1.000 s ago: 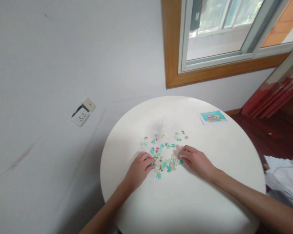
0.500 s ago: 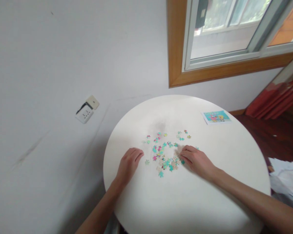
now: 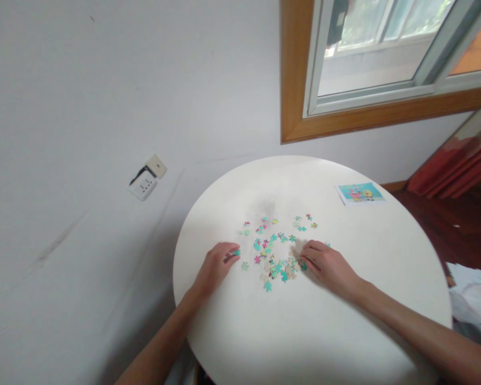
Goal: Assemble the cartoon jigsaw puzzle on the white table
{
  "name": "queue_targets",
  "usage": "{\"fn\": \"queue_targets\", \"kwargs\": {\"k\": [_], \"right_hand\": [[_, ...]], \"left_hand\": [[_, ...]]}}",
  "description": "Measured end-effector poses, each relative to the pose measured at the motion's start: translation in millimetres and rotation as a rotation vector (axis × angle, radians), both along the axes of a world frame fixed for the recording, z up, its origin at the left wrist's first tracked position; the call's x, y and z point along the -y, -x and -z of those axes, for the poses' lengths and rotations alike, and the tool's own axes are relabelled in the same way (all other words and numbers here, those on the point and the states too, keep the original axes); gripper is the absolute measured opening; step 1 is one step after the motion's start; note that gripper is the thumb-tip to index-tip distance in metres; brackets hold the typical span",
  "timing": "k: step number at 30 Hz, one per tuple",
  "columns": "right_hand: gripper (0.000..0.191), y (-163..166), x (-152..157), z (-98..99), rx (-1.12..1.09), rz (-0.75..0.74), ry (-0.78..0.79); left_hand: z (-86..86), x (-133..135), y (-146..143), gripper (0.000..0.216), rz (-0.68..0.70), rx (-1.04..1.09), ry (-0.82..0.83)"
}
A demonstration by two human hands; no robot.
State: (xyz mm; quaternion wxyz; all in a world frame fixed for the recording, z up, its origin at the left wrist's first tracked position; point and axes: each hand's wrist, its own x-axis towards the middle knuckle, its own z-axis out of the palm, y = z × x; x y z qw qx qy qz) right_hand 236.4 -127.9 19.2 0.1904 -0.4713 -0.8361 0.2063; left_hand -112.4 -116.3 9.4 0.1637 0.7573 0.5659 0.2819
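Soft daylight is coming in through the window (image 3: pixel 385 53) at upper right and evenly brightening the table (image 3: pixel 304 331). The glass is washing out pale. A faint shadow is pooling just beyond the right hand (image 3: pixel 331 266), and the table's near edge is dimming. Straight lines are bowing towards the frame edges. The puzzle pieces (image 3: pixel 276 264) are showing soft.

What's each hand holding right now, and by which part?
The left hand seems to pinch a teal puzzle piece by its near edge, at the fingertips. The right hand rests flat beside the loose pieces, gripping nothing visible.
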Motion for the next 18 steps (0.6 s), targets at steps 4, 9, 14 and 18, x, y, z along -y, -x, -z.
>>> {"fn": "queue_targets", "kwargs": {"k": [4,9,14,18], "right_hand": [[0.026,-0.2,0.0,-0.3,-0.005,-0.001,0.008],[0.027,-0.1,0.8,-0.9,-0.013,-0.004,0.015],[0.026,-1.5,1.2,-1.3,-0.03,0.004,0.0],[0.025,-4.3,-0.2,0.4,-0.039,0.081,0.002]], "left_hand": [[-2.2,-4.8,-0.6,0.02,-0.002,0.037,0.04],[-6.0,-19.4,6.0,0.02,-0.07,0.082,0.012],[-9.8,-16.3,8.0,0.013,-0.01,0.012,0.035],[-10.0,-5.3,6.3,0.008,0.037,-0.101,0.028]]}}
